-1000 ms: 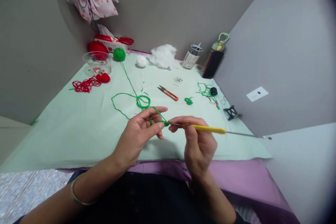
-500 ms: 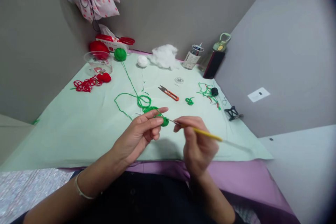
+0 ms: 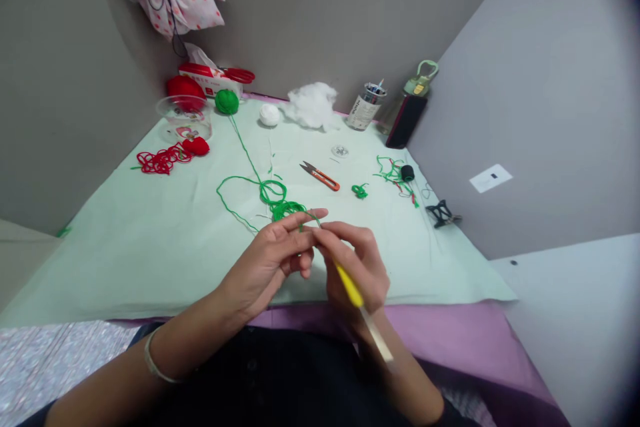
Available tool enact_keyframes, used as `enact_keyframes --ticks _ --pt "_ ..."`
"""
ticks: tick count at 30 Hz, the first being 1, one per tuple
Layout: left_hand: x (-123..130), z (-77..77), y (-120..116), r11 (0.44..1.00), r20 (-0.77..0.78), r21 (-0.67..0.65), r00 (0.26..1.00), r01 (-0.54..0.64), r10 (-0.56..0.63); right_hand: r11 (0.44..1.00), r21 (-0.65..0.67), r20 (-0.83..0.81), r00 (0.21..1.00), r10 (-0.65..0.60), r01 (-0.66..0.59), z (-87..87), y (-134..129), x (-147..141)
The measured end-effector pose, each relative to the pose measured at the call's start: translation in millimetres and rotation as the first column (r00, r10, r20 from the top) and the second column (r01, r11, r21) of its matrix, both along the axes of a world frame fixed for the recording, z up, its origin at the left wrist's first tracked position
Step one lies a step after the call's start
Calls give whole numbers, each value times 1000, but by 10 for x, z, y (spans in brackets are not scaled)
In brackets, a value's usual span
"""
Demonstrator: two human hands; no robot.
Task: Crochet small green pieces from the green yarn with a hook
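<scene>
My left hand [image 3: 273, 257] pinches a small green crocheted piece, now mostly hidden behind the fingers, with green yarn [image 3: 287, 209] running over its raised index finger. Closed round a crochet hook with a yellow handle [image 3: 349, 283] is my right hand [image 3: 357, 267]; its fingertips meet those of my left hand, and the hook's tip is hidden there. Loose loops of the yarn lie just beyond my hands, and a strand leads back to a green ball [image 3: 227, 102].
Orange thread snips [image 3: 320, 175] and a green yarn scrap [image 3: 359, 191] lie beyond my hands. Red yarn [image 3: 165, 160] and a clear tub [image 3: 185, 121] are at left. White stuffing [image 3: 313, 105], a pen holder [image 3: 367, 107], a bottle [image 3: 420, 80] and a phone [image 3: 407, 121] stand behind.
My right hand has moved left against my left fingertips. The hook's handle has swung from pointing right to pointing down towards me. The green piece is now largely covered.
</scene>
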State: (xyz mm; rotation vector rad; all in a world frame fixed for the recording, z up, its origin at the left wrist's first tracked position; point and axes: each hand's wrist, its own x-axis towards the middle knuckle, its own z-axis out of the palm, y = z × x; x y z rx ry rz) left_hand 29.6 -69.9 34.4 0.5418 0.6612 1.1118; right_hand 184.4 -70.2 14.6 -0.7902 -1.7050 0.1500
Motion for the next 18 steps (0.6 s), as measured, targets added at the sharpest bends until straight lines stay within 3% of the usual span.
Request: enact_keyframes --ticks 3,6,8,11,15,18 --pt "-52 2 29 999 43 -33 999 -3 5 983 -165 -240 970 45 -86 53 38 35" --pt "-57 30 23 999 18 9 999 -48 48 908 -305 -459 880 123 -286 101 81 46" --pt "-33 46 3 997 -31 61 998 -57 59 873 -349 -453 877 160 -340 102 93 39" --pt "-1 55 -29 990 -81 118 993 -76 86 864 -384 -433 890 144 -327 79 93 35" --pt "-13 69 -51 987 -108 145 990 -71 87 818 -390 -556 816 158 -424 78 105 55" --pt "-30 76 -49 985 -131 155 987 -70 90 811 -393 -562 811 160 -433 103 101 69"
